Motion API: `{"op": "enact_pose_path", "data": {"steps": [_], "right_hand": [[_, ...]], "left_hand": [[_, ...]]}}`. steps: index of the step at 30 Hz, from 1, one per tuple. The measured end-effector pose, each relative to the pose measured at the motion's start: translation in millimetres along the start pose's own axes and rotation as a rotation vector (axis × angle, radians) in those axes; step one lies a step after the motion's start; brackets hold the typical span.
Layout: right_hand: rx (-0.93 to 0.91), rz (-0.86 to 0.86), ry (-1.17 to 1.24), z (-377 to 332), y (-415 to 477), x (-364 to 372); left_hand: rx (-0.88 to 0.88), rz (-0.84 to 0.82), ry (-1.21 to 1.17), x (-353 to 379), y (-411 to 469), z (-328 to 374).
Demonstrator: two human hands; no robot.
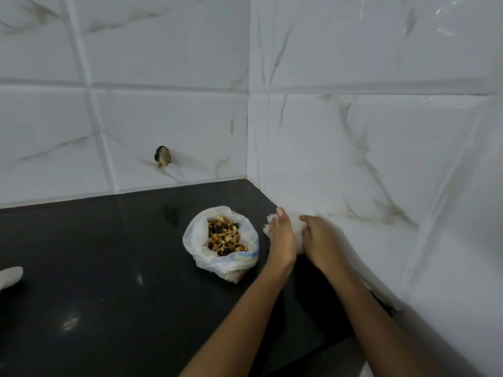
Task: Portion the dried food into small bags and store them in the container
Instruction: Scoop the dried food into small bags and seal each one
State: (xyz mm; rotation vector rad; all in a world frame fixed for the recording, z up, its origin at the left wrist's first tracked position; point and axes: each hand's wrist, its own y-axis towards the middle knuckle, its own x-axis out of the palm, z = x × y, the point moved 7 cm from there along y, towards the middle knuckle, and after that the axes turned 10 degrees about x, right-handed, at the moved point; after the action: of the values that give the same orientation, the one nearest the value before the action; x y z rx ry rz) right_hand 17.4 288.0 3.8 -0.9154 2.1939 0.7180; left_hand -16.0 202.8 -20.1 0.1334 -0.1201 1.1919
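Note:
An open white plastic bag stands on the black counter, its rim rolled down around a heap of mixed dried nuts and raisins. Just right of it, against the side wall, lies a bundle of small white bags. My left hand wraps round the bundle's left side, with the bag edges showing past its fingers. On the right side, my right hand has its fingertips curled onto the bundle. Most of the bundle is hidden behind the two hands. No storage container is in view.
The black counter runs into a corner of white marble-look tiled walls. A white object is cut off at the left edge. The back wall has a broken hole in a tile.

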Motion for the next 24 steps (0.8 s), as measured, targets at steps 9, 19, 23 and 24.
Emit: {"op": "enact_pose_path", "data": {"steps": [9, 19, 23, 24], "right_hand": [[-0.081, 0.100, 0.169, -51.5, -14.3, -26.4], [-0.157, -0.123, 0.367, -179.9, -51.7, 60.1], [-0.172, -0.255, 0.339, -215.7, -78.1, 119.8], [-0.167, -0.281, 0.327, -218.9, -84.1, 133.5]], "left_hand": [[0.208, 0.003, -0.117, -33.0, -8.6, 43.0], [0.345, 0.168, -0.033, -209.1, -39.6, 84.4], [0.283, 0.284, 0.085, -278.0, -51.9, 76.2], [0.261, 0.313, 0.117, -289.9, -56.1, 73.3]]}}
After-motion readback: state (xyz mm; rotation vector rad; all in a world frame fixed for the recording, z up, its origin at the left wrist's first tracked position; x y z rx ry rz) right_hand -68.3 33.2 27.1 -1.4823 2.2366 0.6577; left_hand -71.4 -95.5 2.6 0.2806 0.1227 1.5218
